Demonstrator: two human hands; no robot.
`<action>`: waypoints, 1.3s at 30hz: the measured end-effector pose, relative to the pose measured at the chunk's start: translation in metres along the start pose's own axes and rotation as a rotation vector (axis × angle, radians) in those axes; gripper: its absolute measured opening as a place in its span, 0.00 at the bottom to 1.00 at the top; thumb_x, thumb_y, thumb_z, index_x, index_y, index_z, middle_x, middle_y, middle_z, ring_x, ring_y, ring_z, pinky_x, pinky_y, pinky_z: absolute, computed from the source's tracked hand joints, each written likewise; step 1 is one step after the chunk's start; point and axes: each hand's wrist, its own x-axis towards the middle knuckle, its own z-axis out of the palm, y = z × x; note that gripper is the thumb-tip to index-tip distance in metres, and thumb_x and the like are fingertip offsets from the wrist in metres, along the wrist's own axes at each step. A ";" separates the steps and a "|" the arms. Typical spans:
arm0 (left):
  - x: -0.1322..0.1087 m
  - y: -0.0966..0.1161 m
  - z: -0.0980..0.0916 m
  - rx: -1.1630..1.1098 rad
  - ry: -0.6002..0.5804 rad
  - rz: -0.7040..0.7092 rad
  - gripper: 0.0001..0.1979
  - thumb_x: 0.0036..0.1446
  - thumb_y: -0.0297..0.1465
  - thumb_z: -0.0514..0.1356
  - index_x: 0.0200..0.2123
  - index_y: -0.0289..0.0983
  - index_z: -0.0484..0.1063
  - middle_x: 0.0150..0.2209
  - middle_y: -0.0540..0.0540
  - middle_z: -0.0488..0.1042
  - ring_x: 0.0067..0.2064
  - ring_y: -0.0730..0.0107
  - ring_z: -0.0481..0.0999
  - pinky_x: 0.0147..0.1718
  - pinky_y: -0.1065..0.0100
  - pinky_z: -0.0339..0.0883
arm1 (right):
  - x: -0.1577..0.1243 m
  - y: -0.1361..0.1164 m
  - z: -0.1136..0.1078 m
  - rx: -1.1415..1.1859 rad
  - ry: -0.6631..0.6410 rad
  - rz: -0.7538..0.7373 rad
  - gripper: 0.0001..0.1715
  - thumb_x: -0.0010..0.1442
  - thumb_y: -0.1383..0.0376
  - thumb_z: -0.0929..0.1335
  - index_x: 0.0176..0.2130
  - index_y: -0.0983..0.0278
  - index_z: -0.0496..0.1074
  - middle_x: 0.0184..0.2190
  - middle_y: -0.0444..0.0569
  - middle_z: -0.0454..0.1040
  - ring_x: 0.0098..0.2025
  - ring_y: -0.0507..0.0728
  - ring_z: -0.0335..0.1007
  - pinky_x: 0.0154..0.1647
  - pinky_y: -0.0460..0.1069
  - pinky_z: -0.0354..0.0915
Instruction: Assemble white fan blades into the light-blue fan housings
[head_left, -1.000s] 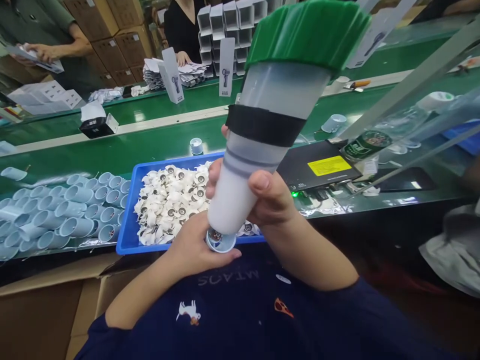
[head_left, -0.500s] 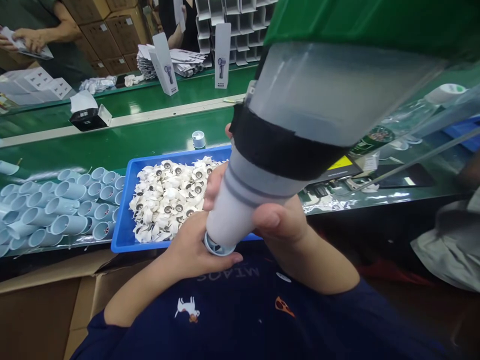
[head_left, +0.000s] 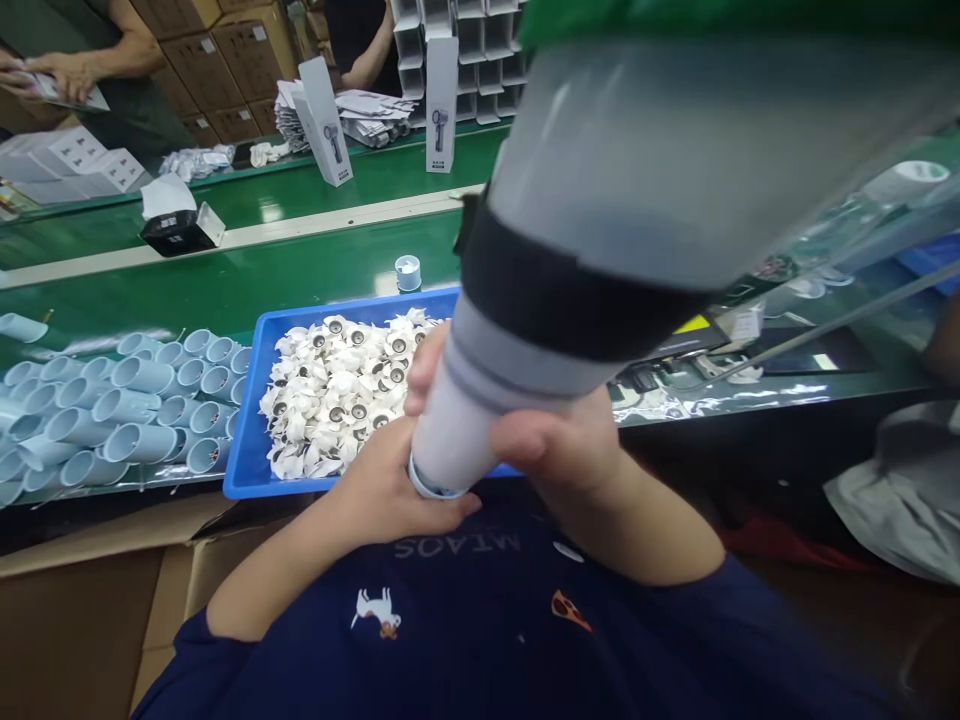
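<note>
My left hand [head_left: 386, 495] is wrapped round a light-blue plastic tube [head_left: 429, 488], of which only the rim shows. My right hand [head_left: 574, 450] grips a large tapered tool [head_left: 480, 400] with a white end, a black band, a translucent grey body and a green top. That white end sits at the mouth of the tube and hides its inside. Behind my hands, a blue tray [head_left: 300, 488] holds many white fan impellers [head_left: 330, 400]. Many light-blue tubes [head_left: 142, 440] lie in a heap left of the tray.
A short light-blue tube [head_left: 408, 272] stands behind the tray. White printed boxes [head_left: 441, 110] and a tissue pack [head_left: 176, 225] rest across the green bench. Two people work opposite. An open cardboard box [head_left: 75, 620] is at lower left, and electronics [head_left: 667, 370] lie at right.
The tool's white end has come down closer onto the tube, covering the spokes seen inside it before. Its body now looms larger. Both hands keep their hold.
</note>
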 end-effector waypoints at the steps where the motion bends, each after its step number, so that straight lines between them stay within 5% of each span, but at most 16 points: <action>1: 0.000 0.000 0.000 0.018 -0.018 0.013 0.17 0.47 0.33 0.70 0.42 0.39 0.74 0.39 0.48 0.80 0.37 0.60 0.80 0.34 0.63 0.74 | 0.001 -0.001 -0.002 0.047 0.006 -0.011 0.29 0.50 0.42 0.77 0.37 0.61 0.75 0.33 0.47 0.76 0.35 0.58 0.76 0.37 0.55 0.78; 4: -0.002 -0.003 0.002 0.082 0.016 0.061 0.12 0.48 0.32 0.68 0.35 0.39 0.71 0.34 0.49 0.78 0.34 0.62 0.78 0.33 0.63 0.71 | 0.002 0.000 -0.007 0.180 0.018 -0.070 0.24 0.54 0.47 0.76 0.40 0.63 0.76 0.36 0.49 0.77 0.35 0.58 0.77 0.34 0.53 0.78; 9: -0.009 -0.007 0.004 0.125 0.152 0.195 0.16 0.50 0.32 0.68 0.42 0.40 0.70 0.41 0.46 0.79 0.43 0.56 0.79 0.39 0.59 0.71 | -0.002 0.006 -0.006 0.208 0.000 -0.020 0.25 0.52 0.47 0.77 0.40 0.62 0.76 0.37 0.49 0.78 0.35 0.59 0.76 0.34 0.54 0.78; 17: -0.013 -0.003 0.002 0.159 0.199 0.201 0.16 0.51 0.38 0.70 0.41 0.40 0.71 0.40 0.47 0.80 0.42 0.56 0.79 0.40 0.56 0.72 | -0.004 0.005 -0.004 0.170 -0.052 -0.041 0.20 0.53 0.49 0.78 0.38 0.60 0.79 0.38 0.48 0.76 0.39 0.59 0.76 0.43 0.55 0.76; 34: -0.012 -0.005 0.004 0.096 0.126 0.124 0.15 0.50 0.37 0.70 0.39 0.40 0.72 0.38 0.46 0.79 0.40 0.56 0.78 0.39 0.56 0.72 | 0.000 0.006 0.000 0.144 0.030 0.020 0.22 0.52 0.48 0.78 0.38 0.60 0.77 0.37 0.49 0.78 0.39 0.60 0.76 0.41 0.56 0.78; 36: -0.009 -0.005 0.003 0.093 0.102 0.110 0.17 0.50 0.37 0.70 0.42 0.40 0.73 0.39 0.45 0.79 0.41 0.55 0.79 0.41 0.56 0.72 | 0.002 0.004 -0.001 0.166 0.030 0.003 0.22 0.52 0.49 0.79 0.39 0.59 0.77 0.37 0.48 0.78 0.37 0.59 0.76 0.39 0.54 0.77; 39: -0.007 -0.012 -0.006 0.140 -0.008 0.026 0.33 0.49 0.38 0.72 0.59 0.43 0.68 0.47 0.43 0.79 0.47 0.51 0.78 0.48 0.52 0.71 | 0.001 -0.004 -0.015 0.174 0.092 -0.065 0.20 0.51 0.50 0.79 0.39 0.58 0.79 0.37 0.46 0.78 0.35 0.57 0.76 0.36 0.52 0.76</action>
